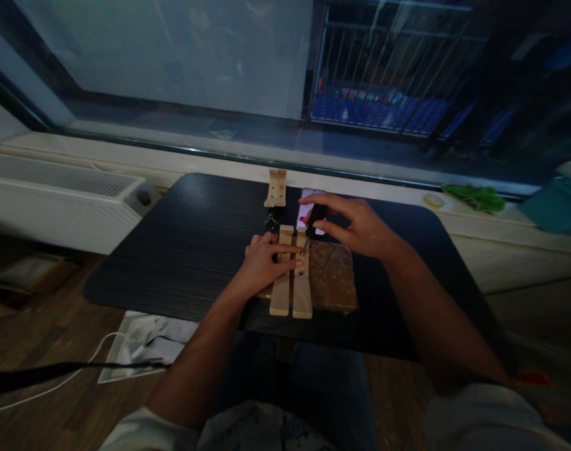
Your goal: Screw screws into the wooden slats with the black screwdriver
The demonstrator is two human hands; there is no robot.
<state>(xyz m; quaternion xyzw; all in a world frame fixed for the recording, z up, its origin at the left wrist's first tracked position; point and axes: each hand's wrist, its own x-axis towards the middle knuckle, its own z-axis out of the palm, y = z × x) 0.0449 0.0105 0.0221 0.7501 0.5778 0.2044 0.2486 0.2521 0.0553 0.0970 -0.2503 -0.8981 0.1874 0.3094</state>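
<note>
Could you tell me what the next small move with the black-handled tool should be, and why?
Probably press the short black-handled tool in the right hand straight down. Its metal tip seems to meet the right one of the two pale wooden blocks, and the left hand lies flat across both, steadying them on the brown board.

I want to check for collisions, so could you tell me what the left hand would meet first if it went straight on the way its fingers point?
Probably the right-hand wooden piece: the left hand points rightward across it.
</note>
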